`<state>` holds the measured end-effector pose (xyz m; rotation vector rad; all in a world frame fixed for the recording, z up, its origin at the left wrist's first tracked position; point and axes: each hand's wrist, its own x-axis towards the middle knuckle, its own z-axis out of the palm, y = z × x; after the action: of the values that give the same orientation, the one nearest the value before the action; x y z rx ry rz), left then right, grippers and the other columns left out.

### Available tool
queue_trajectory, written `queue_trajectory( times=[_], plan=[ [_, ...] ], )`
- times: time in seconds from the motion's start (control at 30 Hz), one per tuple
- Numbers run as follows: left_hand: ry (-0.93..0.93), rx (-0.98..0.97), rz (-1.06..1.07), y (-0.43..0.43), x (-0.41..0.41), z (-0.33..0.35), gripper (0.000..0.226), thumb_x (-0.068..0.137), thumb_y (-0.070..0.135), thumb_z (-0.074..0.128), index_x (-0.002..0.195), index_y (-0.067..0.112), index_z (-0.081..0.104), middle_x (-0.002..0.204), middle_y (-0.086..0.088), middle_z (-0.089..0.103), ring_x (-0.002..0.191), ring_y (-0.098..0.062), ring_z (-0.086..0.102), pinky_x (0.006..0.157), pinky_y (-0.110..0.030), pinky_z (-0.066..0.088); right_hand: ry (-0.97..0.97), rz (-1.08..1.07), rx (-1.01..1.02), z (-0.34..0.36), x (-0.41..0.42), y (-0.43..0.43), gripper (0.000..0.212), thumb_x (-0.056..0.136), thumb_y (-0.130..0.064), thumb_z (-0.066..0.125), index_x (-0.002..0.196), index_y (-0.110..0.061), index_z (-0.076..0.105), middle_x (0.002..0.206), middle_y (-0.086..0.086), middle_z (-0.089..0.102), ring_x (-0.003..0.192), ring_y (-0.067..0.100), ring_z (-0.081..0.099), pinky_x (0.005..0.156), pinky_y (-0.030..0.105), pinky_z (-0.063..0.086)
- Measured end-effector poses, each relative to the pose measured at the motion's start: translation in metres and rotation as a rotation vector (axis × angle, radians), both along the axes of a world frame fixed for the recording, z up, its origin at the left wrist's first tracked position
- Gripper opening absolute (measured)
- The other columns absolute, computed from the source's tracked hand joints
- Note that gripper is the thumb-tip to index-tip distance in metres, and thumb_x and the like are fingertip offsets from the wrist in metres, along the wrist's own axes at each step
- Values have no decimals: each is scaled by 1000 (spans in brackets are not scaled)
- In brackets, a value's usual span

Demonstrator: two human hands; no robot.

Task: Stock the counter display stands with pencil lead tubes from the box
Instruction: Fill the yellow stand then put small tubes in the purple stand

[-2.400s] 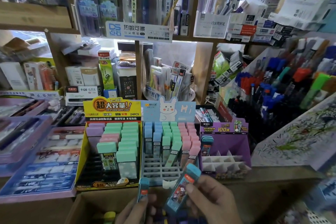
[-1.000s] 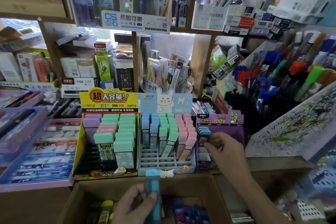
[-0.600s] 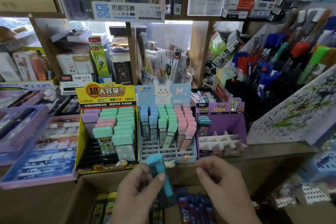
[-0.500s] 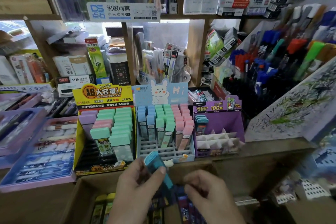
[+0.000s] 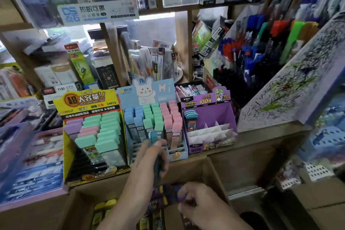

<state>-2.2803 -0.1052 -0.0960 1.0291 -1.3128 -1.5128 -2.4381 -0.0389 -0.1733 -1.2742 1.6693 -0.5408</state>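
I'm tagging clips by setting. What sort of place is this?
Probably a stationery shop: crammed shelves, a rack of pens, and counter display stands of lead tubes.

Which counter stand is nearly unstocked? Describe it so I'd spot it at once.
Three stands line the wooden counter behind the open box. Take the rightmost, the purple stand. Unlike its fuller neighbours, it shows bare white dividers and only a few teal-capped tubes at its back left.
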Motion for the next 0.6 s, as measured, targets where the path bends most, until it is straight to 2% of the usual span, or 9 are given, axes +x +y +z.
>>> queue_trajectory(
  times=[0.07, 0.17, 0.23, 0.33, 0.4, 0.43, 0.5, 0.53, 0.6],
  plan=[
    [-4, 8, -35, -2, -3, 1, 40, 97, 55, 42, 105, 29, 72, 78, -2, 58, 66, -16, 51, 59, -29, 42, 13, 0, 12, -1, -1, 1, 21, 79, -54, 70, 97, -44, 65, 100, -14, 66, 88, -8, 63, 83, 16, 46],
    [-24, 15, -55, -5, -10, 4, 46, 108, 35, 30, 99, 26, 75, 77, 2, 61, 65, -10, 54, 64, -30, 41, 31, 22, 8, -3, -1, 3, 26, 75, -59, 68, 96, -45, 64, 99, -13, 66, 89, -7, 64, 85, 17, 47],
    [-69, -33, -52, -9, -16, 9, 39, 108, 27, 37, 95, 28, 74, 82, 1, 66, 75, -11, 60, 74, -31, 42, 38, 38, 9, -3, -1, 3, 28, 73, -60, 65, 95, -43, 64, 98, -12, 67, 89, -3, 66, 88, 21, 50],
    [-116, -121, -87, -16, -22, 16, 24, 105, 24, 49, 100, 29, 72, 108, -21, 65, 101, -35, 63, 89, -45, 51, 36, 48, 12, -2, -1, 3, 27, 72, -61, 64, 93, -44, 63, 97, -12, 67, 89, -3, 65, 92, 24, 52],
    [-151, -190, -102, -22, -26, 24, 17, 103, 24, 54, 100, 27, 71, 109, -22, 65, 105, -38, 64, 93, -52, 54, 37, 51, 18, 1, -2, 3, 20, 75, -58, 66, 90, -45, 63, 97, -13, 67, 90, -5, 64, 92, 23, 51],
    [-186, -243, -102, -25, -28, 29, 13, 101, 25, 58, 97, 26, 70, 104, -19, 66, 99, -33, 65, 90, -45, 56, 37, 52, 22, 3, -3, 3, 19, 77, -57, 66, 91, -45, 62, 98, -14, 66, 91, -6, 64, 92, 22, 50],
    [-244, -355, -90, -33, -34, 38, 10, 97, 25, 64, 92, 28, 72, 90, -7, 68, 81, -15, 64, 74, -21, 54, 34, 57, 27, 4, -3, 3, 19, 81, -55, 67, 95, -42, 63, 100, -15, 66, 94, -5, 63, 93, 22, 50],
    [-251, -391, -86, -36, -37, 43, 9, 95, 23, 66, 91, 28, 73, 87, -5, 67, 77, -9, 62, 68, -16, 51, 34, 59, 27, 4, -4, 3, 19, 83, -53, 67, 97, -41, 63, 100, -15, 65, 95, -4, 63, 94, 23, 50],
    [-272, -459, -92, -43, -43, 51, 4, 93, 20, 69, 94, 23, 72, 84, -6, 64, 75, -7, 58, 68, -18, 50, 39, 71, 27, 6, -4, 3, 17, 86, -48, 68, 100, -38, 64, 101, -14, 65, 96, -2, 64, 97, 25, 51]
  ],
)
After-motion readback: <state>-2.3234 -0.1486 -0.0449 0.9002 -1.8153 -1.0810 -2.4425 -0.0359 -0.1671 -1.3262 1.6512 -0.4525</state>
